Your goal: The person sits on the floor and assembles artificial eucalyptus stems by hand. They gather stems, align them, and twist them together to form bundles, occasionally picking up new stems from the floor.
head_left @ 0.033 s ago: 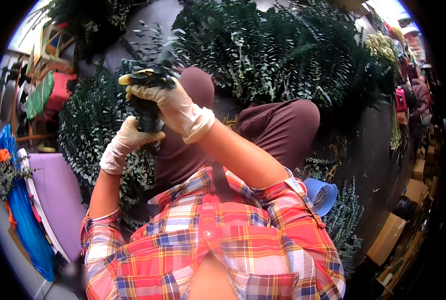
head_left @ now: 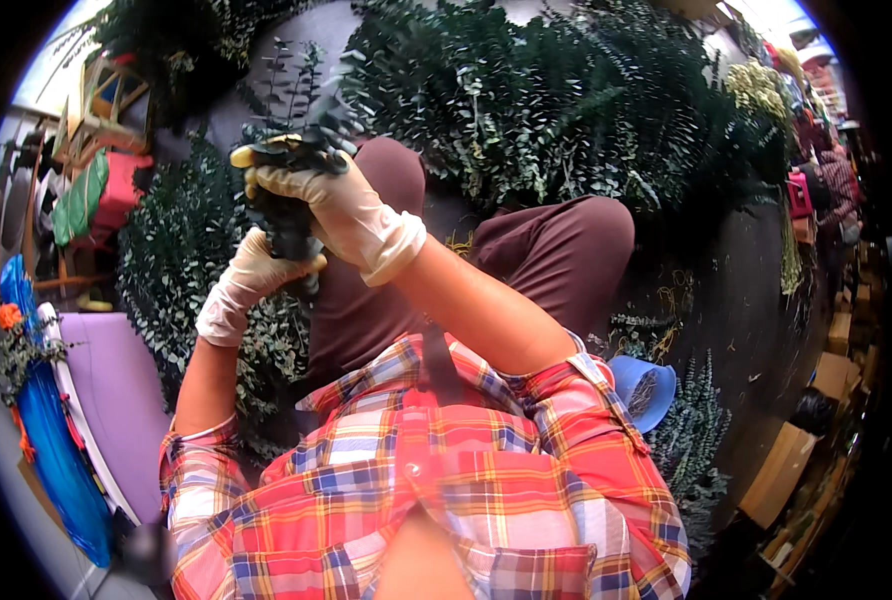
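Note:
A bunch of dark green leafy stems, like eucalyptus, stands upright in front of me to the left of my knee. My right hand, in a pale glove with yellowed fingertips, is wrapped around it high up, and leaves spread out above the fingers. Lower down, my left hand, gloved as well, closes on the stem end with its thumb laid across. Leaves hide parts of the fingers of both hands.
A large heap of the same stems lies ahead, and another pile is at the left. By my right side stands a blue bucket. A purple box is at the left, cardboard boxes at the right.
Both hands and the bunch have shifted very slightly left. The grip looks the same.

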A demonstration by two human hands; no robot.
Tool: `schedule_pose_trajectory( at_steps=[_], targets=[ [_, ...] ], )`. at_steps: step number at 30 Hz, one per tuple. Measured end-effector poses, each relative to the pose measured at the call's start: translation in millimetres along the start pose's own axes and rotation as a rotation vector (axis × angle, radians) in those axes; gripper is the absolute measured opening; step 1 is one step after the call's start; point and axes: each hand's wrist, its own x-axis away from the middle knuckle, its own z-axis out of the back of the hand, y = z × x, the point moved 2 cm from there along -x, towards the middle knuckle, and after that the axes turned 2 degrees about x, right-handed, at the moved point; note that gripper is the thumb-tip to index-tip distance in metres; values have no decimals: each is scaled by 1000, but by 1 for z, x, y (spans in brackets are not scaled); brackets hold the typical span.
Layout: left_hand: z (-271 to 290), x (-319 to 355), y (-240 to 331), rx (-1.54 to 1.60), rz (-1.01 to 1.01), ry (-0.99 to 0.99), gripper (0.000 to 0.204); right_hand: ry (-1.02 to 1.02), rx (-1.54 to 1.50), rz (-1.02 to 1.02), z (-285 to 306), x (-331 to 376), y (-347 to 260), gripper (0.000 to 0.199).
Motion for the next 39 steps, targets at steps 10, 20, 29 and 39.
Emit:
schedule_pose_trajectory(
  at_steps=[10,20,29,39],
  targets=[
    [0,-41,111,-331,-559,46,14,-167,130,496,-41,5,-121,20],
    [-44,-185,205,-574,-844,127,35,-22,-67,776,72,29,-284,22],
    [-29,-282,176,376,-960,408,21,761,345,298,268,48,-245,20],
    [-64,-296,82,764,-410,578,24,992,1261,88,453,-35,-159,35]
  ],
)
